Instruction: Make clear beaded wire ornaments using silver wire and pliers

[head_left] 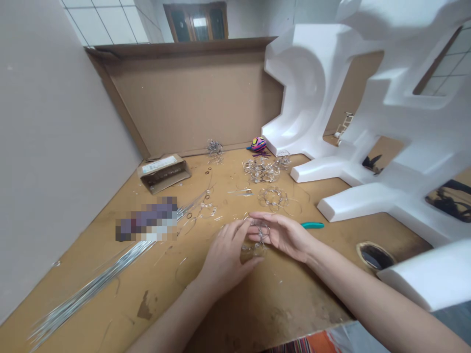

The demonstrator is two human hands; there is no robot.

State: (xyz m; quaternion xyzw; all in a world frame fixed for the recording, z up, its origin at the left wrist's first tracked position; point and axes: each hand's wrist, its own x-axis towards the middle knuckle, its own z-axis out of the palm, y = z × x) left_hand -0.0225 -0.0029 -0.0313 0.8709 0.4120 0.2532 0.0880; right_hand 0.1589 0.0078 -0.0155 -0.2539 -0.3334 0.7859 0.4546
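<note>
My left hand (226,257) and right hand (281,235) are both curled inward, pinching a small wire cluster (260,234) between the fingers, just above the counter (257,314). Its clear, looped strands spread out under my fingers. Just right of the cluster lie teal-handled pliers (312,225). Beyond it sit more looped clusters (261,169), with a pink patterned object (258,144) behind them. Left of the cluster, a long bundle of straight wires (106,274) runs across the counter and into a pixelated patch (146,219). Farther off to the left is a torn cardboard box (164,173), and large white foam forms (331,98) stand off to the right.
</note>
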